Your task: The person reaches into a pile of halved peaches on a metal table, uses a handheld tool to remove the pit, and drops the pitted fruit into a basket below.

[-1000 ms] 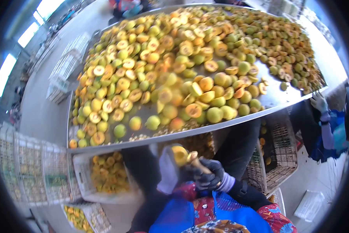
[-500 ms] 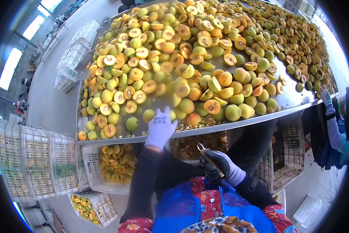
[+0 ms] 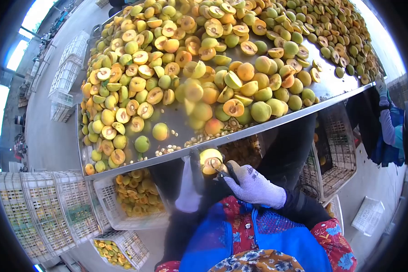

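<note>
Fruit half [image 3: 210, 163] — cut face toward camera

The fruit [image 3: 211, 160] is a half, yellow-edged, its orange-brown cut face turned up, held in the left hand [image 3: 188, 190] just before the surface's [image 3: 176, 116] near edge. The tool [image 3: 222, 168], mostly hidden by the right fingers [image 3: 234, 169], sits at its lower right.

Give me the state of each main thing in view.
Right hand: gloved, gripping a tool
Tool: mostly hidden, tip at the halved fruit
Halved fruit: cut face showing, off the table
Left hand: gloved, blurred, grip unclear
Piled fruit: many halved
Table: heaped, partly bare
Pale pits: loose, scattered
White crate: open-topped, holding fruit
</note>
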Demonstrator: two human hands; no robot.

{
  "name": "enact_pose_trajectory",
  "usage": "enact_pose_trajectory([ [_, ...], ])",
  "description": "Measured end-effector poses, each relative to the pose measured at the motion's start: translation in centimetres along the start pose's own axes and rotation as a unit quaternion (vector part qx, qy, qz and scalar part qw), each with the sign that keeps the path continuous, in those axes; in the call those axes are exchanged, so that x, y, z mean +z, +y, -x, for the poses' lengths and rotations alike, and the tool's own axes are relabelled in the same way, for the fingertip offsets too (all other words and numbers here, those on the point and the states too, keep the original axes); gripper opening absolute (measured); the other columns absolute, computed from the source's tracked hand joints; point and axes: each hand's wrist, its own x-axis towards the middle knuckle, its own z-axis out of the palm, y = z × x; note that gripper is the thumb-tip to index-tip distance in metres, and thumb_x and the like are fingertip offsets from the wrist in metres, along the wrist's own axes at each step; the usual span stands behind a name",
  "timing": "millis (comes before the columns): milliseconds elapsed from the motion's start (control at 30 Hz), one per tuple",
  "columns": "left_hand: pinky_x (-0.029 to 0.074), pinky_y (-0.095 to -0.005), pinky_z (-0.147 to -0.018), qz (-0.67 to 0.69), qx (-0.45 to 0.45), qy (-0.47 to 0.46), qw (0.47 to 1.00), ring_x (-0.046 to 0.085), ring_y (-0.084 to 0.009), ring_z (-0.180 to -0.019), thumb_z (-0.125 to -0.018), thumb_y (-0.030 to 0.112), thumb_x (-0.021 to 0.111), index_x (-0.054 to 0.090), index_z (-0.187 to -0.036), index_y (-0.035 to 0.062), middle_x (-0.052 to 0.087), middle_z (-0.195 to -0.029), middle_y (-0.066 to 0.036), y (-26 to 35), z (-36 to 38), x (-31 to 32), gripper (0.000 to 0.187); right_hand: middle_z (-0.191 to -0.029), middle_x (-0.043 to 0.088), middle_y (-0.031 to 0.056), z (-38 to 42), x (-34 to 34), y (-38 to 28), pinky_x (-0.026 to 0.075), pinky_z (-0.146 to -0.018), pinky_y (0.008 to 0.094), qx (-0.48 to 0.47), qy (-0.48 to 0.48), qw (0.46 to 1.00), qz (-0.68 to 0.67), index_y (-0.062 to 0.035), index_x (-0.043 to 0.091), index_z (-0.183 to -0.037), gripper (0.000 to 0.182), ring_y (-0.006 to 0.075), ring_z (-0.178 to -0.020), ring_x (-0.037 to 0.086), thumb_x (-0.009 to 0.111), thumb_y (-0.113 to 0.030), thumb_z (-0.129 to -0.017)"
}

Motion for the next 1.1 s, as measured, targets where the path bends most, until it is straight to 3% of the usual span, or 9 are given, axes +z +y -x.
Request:
enact_pose_trajectory([
  [367, 0.051, -0.0319, -0.079, -0.158, 0.159, 0.095, 0.970, 0.064, -0.0197, -0.085, -0.105, 0.025, 0.041, 0.062, -0.108, -0.0018, 0.066, -0.094, -0.013, -1.3, 1.5, 1.8, 0.034, -0.065, 0.056, 0.0196, 0.9, 1.9, 0.6, 0.044, -0.056, 0.0487, -0.049, 0.031, 0.998, 0.025, -0.0001, 0.048, -0.103, 0.023, 0.0371, -0.061, 0.060, 0.057, -0.020, -0.096],
  [467, 0.051, -0.0306, -0.079, -0.218, 0.228, 0.126, 0.941, 0.064, -0.0193, -0.085, -0.105, 0.024, 0.041, 0.061, -0.106, -0.0024, 0.066, -0.094, -0.011, -1.5, 1.6, 2.6, 0.033, -0.060, 0.050, 0.0073, 0.2, 1.8, 1.0, 0.044, -0.048, 0.0383, -0.024, -0.013, 0.976, -0.215, -0.0012, 0.050, -0.096, 0.027, 0.0220, -0.048, 0.053, 0.054, -0.028, -0.100],
  [533, 0.051, -0.0305, -0.079, -0.256, 0.241, 0.134, 0.927, 0.064, -0.0194, -0.085, -0.105, 0.023, 0.042, 0.061, -0.107, -0.0021, 0.065, -0.094, -0.011, -1.0, 2.0, 3.1, 0.031, -0.064, 0.053, 0.0094, 0.6, 0.6, 0.4, 0.045, -0.047, 0.0378, 0.004, -0.080, 0.949, -0.304, -0.0011, 0.053, -0.095, 0.026, 0.0260, -0.048, 0.053, 0.054, -0.027, -0.099],
  [667, 0.050, -0.0341, -0.080, -0.147, 0.142, 0.063, 0.977, 0.064, -0.0229, -0.087, -0.099, 0.015, 0.047, 0.061, -0.109, 0.0005, 0.065, -0.095, -0.014, -1.2, 1.7, 2.6, 0.023, -0.067, 0.053, 0.0026, 0.1, -2.2, 0.4, 0.040, -0.040, 0.0278, 0.254, -0.236, 0.738, -0.579, -0.0048, 0.057, -0.089, 0.035, 0.0139, -0.046, 0.048, 0.053, -0.037, -0.101],
  [700, 0.050, -0.0347, -0.081, -0.083, 0.105, 0.033, 0.990, 0.063, -0.0237, -0.088, -0.098, 0.013, 0.048, 0.062, -0.108, 0.0011, 0.065, -0.094, -0.014, -1.5, 1.5, 2.4, 0.021, -0.067, 0.053, 0.0021, 0.5, -2.3, -0.1, 0.034, -0.036, 0.0216, 0.241, -0.221, 0.735, -0.594, -0.0073, 0.058, -0.091, 0.039, 0.0069, -0.045, 0.046, 0.051, -0.045, -0.101],
  [800, 0.049, -0.0362, -0.082, -0.360, 0.257, 0.046, 0.896, 0.062, -0.0273, -0.090, -0.093, 0.008, 0.049, 0.063, -0.106, 0.0025, 0.064, -0.091, -0.014, -1.1, 1.6, 2.6, 0.020, -0.067, 0.054, 0.0035, 0.9, -2.0, 1.0, 0.035, -0.037, 0.0212, 0.293, -0.252, 0.584, -0.714, -0.0062, 0.057, -0.091, 0.037, 0.0079, -0.044, 0.047, 0.051, -0.042, -0.101],
  [833, 0.048, -0.0365, -0.084, -0.272, 0.190, 0.033, 0.943, 0.061, -0.0303, -0.090, -0.090, 0.006, 0.049, 0.065, -0.103, 0.0040, 0.063, -0.089, -0.013, -0.1, 1.8, 3.7, 0.020, -0.069, 0.056, 0.0042, 1.2, -2.3, 0.7, 0.037, -0.038, 0.0219, 0.294, -0.218, 0.603, -0.709, -0.0045, 0.057, -0.092, 0.035, 0.0085, -0.044, 0.048, 0.051, -0.037, -0.102],
  [900, 0.050, -0.0339, -0.080, -0.161, 0.137, -0.039, 0.977, 0.062, -0.0260, -0.087, -0.087, 0.019, 0.066, 0.061, -0.108, 0.0012, 0.064, -0.090, -0.012, -0.6, 1.6, 3.2, 0.029, -0.068, 0.056, 0.0048, 1.6, -2.2, 1.6, 0.039, -0.042, 0.0224, 0.267, -0.280, 0.469, -0.794, -0.0043, 0.057, -0.095, 0.035, 0.0093, -0.043, 0.048, 0.048, -0.037, -0.103],
  [1100, 0.054, -0.0312, -0.074, -0.159, 0.156, -0.129, 0.966, 0.066, -0.0196, -0.079, -0.101, 0.045, 0.044, 0.059, -0.103, -0.0023, 0.068, -0.087, -0.014, -0.7, 1.1, 3.8, 0.049, -0.052, 0.045, 0.0016, 2.0, 1.0, 5.9, 0.033, -0.034, 0.0226, 0.213, -0.338, 0.324, -0.857, 0.0007, 0.052, -0.102, 0.047, 0.0110, -0.035, 0.042, 0.039, -0.044, -0.103],
])
